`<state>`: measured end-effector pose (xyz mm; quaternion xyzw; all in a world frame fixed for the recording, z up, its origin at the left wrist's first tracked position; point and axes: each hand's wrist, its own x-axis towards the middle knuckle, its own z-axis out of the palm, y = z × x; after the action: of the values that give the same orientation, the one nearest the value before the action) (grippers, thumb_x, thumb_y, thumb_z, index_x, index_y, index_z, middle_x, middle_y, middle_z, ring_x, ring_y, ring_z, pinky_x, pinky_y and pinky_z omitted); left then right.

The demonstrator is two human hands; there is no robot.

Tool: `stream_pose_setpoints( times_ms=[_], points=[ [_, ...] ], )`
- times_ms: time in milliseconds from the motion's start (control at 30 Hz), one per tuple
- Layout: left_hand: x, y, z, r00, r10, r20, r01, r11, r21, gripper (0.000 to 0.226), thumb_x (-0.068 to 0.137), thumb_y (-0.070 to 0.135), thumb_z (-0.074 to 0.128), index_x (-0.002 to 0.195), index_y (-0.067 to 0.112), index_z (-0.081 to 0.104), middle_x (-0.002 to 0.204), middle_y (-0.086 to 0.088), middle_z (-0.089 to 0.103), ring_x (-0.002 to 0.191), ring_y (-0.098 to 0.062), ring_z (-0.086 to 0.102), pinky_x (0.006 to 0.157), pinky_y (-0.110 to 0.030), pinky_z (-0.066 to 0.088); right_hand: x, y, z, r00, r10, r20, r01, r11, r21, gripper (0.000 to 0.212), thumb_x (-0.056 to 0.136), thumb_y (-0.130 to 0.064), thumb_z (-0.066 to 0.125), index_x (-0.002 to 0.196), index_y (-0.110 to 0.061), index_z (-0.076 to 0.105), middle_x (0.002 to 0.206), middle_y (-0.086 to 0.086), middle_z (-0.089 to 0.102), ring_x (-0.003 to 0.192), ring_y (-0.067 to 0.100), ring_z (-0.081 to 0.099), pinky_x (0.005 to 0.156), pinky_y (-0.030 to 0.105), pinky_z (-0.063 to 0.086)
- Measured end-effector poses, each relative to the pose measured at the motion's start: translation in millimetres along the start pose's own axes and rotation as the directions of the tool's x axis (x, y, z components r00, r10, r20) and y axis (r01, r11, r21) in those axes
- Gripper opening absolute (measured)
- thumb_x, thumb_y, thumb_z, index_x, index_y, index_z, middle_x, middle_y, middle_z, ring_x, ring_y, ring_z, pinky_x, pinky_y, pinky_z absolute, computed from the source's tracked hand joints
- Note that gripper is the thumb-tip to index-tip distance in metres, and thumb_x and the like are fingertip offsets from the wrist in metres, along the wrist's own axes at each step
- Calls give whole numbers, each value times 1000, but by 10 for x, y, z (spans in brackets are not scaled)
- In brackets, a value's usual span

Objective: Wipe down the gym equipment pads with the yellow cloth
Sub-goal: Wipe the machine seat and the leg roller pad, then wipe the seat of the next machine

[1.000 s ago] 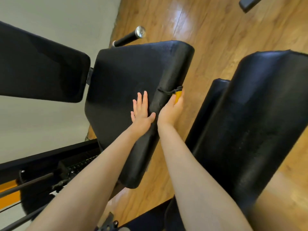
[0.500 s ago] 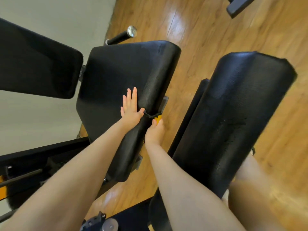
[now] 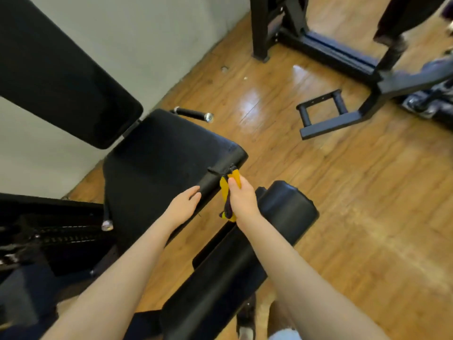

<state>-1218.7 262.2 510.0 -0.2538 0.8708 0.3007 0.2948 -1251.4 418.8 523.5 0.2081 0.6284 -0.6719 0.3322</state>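
Note:
A black seat pad lies in the middle of the view, with a black back pad slanting up behind it at the left. My right hand grips the yellow cloth, which has a dark edging, against the seat pad's right side edge. Part of the cloth hangs below my fist. My left hand lies with straight fingers at the seat pad's near right edge. A second black pad, long and rounded, runs under my right forearm.
Wooden floor spreads to the right. A black machine frame with a foot bar stands at the back right. A chrome-tipped handle sticks out behind the seat. A weight stack sits at the left, and a grey wall behind.
The view has pulled back and tilted up, showing more floor and a far machine. My right hand with the cloth moved away along the seat's side edge. My left hand slid off the seat top to its edge.

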Motion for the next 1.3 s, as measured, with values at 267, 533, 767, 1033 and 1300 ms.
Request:
stream_pose_setpoints(
  times_ms=[267, 533, 767, 1033, 1300],
  points=[
    [-891, 313, 205, 979, 99, -178, -137, 967, -215, 38, 101, 24, 37, 137, 18, 45, 139, 0, 48, 129, -16, 42, 107, -32, 31, -621, -391, -937, 989, -87, 115, 104, 984, -144, 20, 96, -15, 47, 112, -17, 58, 92, 4, 65, 90, 23, 60, 77, 32, 47],
    [-1043, 749, 749, 959, 284, -6, -281, 948, -149, 45, 99, 24, 43, 142, 15, 37, 145, -3, 41, 134, -17, 37, 109, -32, 30, -1220, 165, -1999, 953, -194, -234, 15, 799, -601, 43, 94, -9, 47, 137, -16, 43, 134, 5, 51, 122, 24, 47, 91, 25, 36],
    [-1210, 1251, 1184, 889, 455, 49, -446, 886, -128, 42, 99, 21, 44, 140, 17, 40, 143, 1, 43, 132, -14, 38, 105, -26, 30, -1674, 773, -2834, 849, -9, -528, -268, 855, -445, 39, 97, -8, 43, 135, -5, 42, 121, 21, 56, 98, 32, 54, 79, 36, 41],
    [-958, 2036, 1599, 827, 464, 319, -482, 876, -24, 44, 99, 23, 43, 142, 16, 39, 144, 0, 43, 132, -13, 39, 97, -18, 32, -1848, 1145, -3640, 754, 134, -643, -391, 878, -275, 38, 98, -6, 41, 135, -2, 42, 129, 23, 52, 117, 38, 48, 93, 39, 38],
    [-508, 2944, 1935, 853, 339, 397, -400, 913, 80, 40, 100, 19, 43, 139, 11, 42, 140, -4, 46, 129, -18, 43, 102, -26, 34, -1545, 764, -4663, 769, 160, -618, -374, 898, -233, 36, 97, -6, 41, 133, -1, 44, 135, 18, 47, 123, 33, 44, 93, 32, 34]
  ],
)
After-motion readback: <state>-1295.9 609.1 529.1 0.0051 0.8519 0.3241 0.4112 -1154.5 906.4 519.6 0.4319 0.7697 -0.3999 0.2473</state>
